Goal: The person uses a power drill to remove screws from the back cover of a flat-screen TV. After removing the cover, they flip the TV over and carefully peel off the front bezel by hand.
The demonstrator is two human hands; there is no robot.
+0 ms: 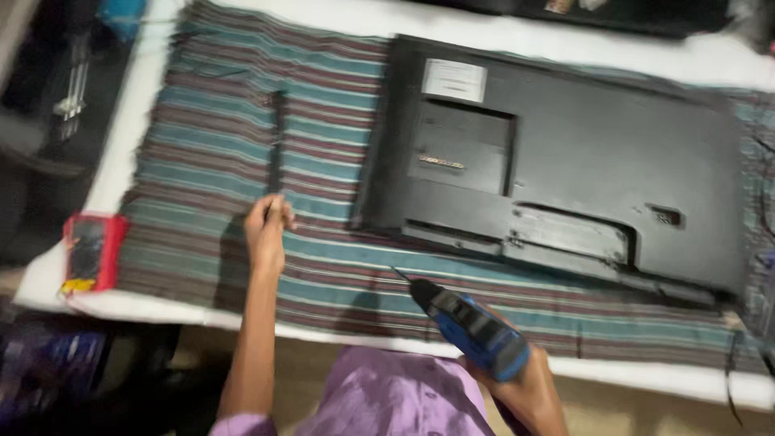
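1. Striped cloth (210, 153) covers the counter (484, 32), with a flat black back panel (581, 169) lying on its right half.
2. Left hand (266, 230) pinches the near end of a slim dark strip (277, 137), fingers closed around it.
3. Right hand (525, 387) grips a blue power screwdriver (472, 327) by its body.
4. Keeping the strip flat and gripped low seems wise.
5. Strip's long axis runs away from the person; the screwdriver's bit points up-left toward the panel's near edge.
6. Red meter (93, 252) sits at the left edge.

A striped cloth (210, 153) covers a white-padded table (646, 379).
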